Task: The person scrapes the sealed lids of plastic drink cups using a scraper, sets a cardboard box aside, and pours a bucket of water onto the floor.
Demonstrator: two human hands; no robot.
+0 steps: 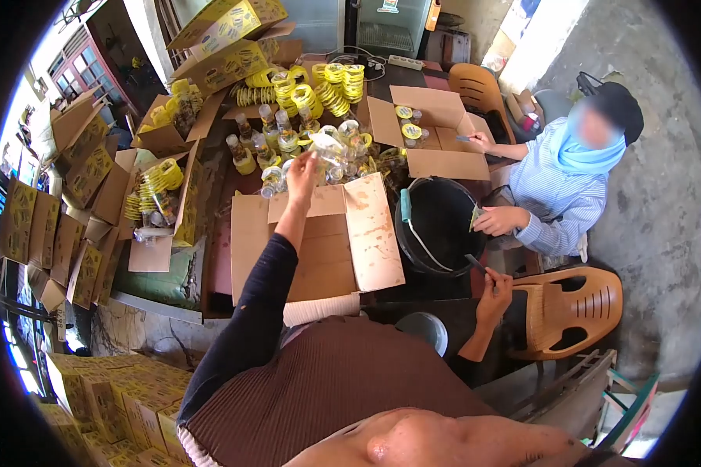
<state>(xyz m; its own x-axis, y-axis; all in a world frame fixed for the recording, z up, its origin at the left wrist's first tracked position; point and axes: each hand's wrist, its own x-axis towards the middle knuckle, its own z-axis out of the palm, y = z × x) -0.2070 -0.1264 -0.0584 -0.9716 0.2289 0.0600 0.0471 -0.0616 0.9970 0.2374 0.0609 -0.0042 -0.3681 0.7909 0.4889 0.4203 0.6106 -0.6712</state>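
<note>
My left hand (302,177) reaches over an open cardboard box (315,249), fingers pinched at the near edge of a heap of clear plastic containers (336,159). Whether it grips one of them is hard to make out. Yellow-ringed bottles (266,128) stand just beyond, some with dark contents. Over the near right rim of a black bucket (436,183), my right hand (494,300) is closed on a dark flat blade (475,263). The bucket has a light blue handle grip (406,205).
Across the bucket, a co-worker (565,179) holds a small thin tool (465,138) and a yellowish piece. An open carton (436,101) holds several yellow-lidded containers. Stacks of yellow rings (304,97), cartons (86,194) and an orange chair (572,311) surround the table.
</note>
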